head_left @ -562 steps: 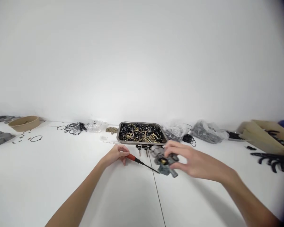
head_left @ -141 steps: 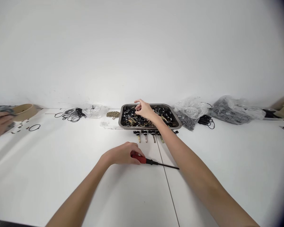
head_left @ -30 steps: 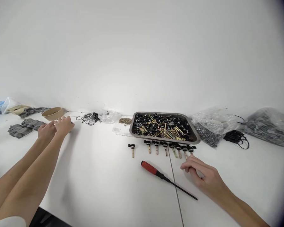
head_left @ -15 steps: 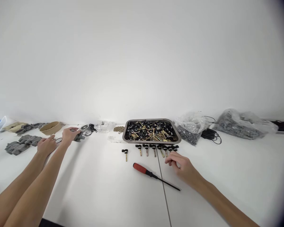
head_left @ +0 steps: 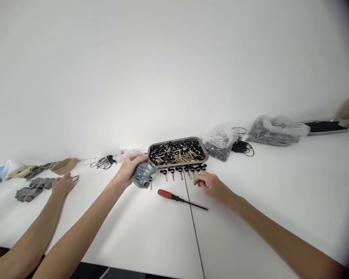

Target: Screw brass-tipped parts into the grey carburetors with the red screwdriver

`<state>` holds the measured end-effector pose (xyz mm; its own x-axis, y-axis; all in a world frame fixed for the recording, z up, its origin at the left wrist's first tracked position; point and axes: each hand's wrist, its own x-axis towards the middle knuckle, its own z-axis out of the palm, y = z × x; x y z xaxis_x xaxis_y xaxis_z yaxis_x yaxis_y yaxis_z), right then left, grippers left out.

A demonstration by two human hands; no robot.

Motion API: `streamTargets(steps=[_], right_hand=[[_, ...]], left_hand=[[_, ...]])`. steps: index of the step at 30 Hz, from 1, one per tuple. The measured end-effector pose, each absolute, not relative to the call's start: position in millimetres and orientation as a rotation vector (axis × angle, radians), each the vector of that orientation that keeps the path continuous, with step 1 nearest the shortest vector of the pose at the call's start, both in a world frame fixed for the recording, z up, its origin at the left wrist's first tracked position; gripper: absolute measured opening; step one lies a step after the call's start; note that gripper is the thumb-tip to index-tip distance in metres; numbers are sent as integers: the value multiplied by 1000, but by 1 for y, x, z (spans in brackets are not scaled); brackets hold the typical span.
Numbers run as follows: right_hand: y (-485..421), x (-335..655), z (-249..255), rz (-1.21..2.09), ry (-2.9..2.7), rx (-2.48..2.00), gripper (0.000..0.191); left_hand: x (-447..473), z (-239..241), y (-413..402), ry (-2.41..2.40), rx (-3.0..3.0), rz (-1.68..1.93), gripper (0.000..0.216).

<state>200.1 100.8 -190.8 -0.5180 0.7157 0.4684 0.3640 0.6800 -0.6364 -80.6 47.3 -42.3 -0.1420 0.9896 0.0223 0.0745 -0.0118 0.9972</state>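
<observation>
My left hand (head_left: 131, 168) is closed around a grey moulded housing (head_left: 144, 174) with rounded openings, held above the table. Behind it stands one of the small black-headed brass-coloured pins (head_left: 151, 183), partly covered. My right hand (head_left: 208, 182) rests with curled fingers at the right end of a row of similar pins (head_left: 179, 171); what its fingertips hold, if anything, is hidden. In front of the row lies a screwdriver (head_left: 182, 199) with a red and black handle. A metal tray (head_left: 206, 159) full of black rings and brass-coloured pins sits behind the row.
At the left, another person's hand (head_left: 63, 185) lies by grey housings (head_left: 31, 190) and a black ring (head_left: 75, 178). A tan bowl (head_left: 64, 166) and black cords (head_left: 106, 162) sit along the wall. Bags of small parts (head_left: 219, 145) and grey pieces (head_left: 276, 131) stand right.
My left hand has brought the grey housing rightward and up from the left pile, close to the tray. My right hand stays by the pins. The view has shifted and tilted slightly.
</observation>
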Motion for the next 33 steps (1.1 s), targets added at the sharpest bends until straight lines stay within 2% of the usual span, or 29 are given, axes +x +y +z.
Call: streamTargets(steps=[8, 13, 25, 33], right_hand=[[99, 197, -190, 590, -2180, -762, 31], [101, 195, -196, 588, -2231, -721, 30], [96, 196, -195, 595, -2251, -678, 30], [96, 194, -200, 552, -2251, -632, 32]], left_hand=[[0, -91, 20, 1339, 1434, 893, 19], [19, -114, 7, 1298, 1542, 744, 18], [-9, -160, 13, 803, 1346, 953, 24], [-26, -163, 19, 945, 1169, 1162, 18]])
